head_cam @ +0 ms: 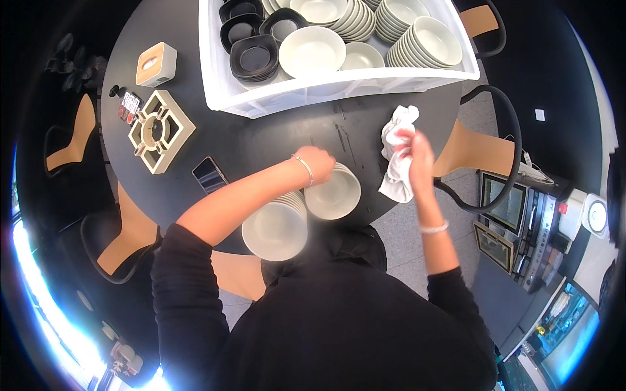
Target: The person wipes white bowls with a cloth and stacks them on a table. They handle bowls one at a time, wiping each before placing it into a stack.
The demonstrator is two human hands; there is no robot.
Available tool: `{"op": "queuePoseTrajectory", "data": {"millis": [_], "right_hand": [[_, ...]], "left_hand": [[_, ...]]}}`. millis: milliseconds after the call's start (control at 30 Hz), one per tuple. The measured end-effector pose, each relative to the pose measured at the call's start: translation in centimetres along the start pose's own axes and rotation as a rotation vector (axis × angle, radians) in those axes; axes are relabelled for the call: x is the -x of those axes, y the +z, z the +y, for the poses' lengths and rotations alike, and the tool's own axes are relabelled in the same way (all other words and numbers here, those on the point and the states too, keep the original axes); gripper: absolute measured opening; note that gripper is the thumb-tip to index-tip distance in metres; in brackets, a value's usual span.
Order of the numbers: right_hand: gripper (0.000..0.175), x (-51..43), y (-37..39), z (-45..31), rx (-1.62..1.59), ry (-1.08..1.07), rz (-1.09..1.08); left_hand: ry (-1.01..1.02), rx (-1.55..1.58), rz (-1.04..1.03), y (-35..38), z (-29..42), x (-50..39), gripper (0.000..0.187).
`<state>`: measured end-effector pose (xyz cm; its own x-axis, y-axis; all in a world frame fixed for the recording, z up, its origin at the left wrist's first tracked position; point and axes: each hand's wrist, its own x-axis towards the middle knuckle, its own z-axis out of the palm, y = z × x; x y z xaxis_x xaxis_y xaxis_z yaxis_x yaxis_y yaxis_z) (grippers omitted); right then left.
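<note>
My left hand (pixel 318 164), a bracelet at its wrist, is curled at the upper left rim of a short stack of white bowls (pixel 337 194). Its fingertips are partly hidden there. A taller, leaning stack of white bowls (pixel 275 230) stands just left of it, at the table edge nearest me. On the right, my right hand (pixel 419 159) has its fingers closed on a crumpled white cloth (pixel 397 178); the fingers are slightly blurred.
A white plastic bin (pixel 337 90) holds stacked white bowls (pixel 313 51) and black dishes (pixel 253 57). On the dark round table (pixel 274 134) are a phone (pixel 210 175), a beige frame-like stand (pixel 178 128) and a tissue box (pixel 166 66). A chair (pixel 481 149) stands at the right.
</note>
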<state>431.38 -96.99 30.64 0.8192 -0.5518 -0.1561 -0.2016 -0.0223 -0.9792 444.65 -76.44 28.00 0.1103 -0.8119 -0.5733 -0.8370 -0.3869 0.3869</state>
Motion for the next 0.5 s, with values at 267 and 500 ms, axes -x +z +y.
{"op": "queuePoseTrajectory", "data": {"millis": [267, 500], "right_hand": [[0.028, -18.2, 6.0, -14.7, 0.795, -0.401, -0.433], [0.041, -27.8, 9.2, -6.6, 1.856, -0.051, -0.873]], "left_hand": [[0.195, 0.316, 0.474, -7.2, 0.2, 4.2, 0.023], [-0.034, 0.208, 1.157, -14.3, -6.6, 3.5, 0.042]]}}
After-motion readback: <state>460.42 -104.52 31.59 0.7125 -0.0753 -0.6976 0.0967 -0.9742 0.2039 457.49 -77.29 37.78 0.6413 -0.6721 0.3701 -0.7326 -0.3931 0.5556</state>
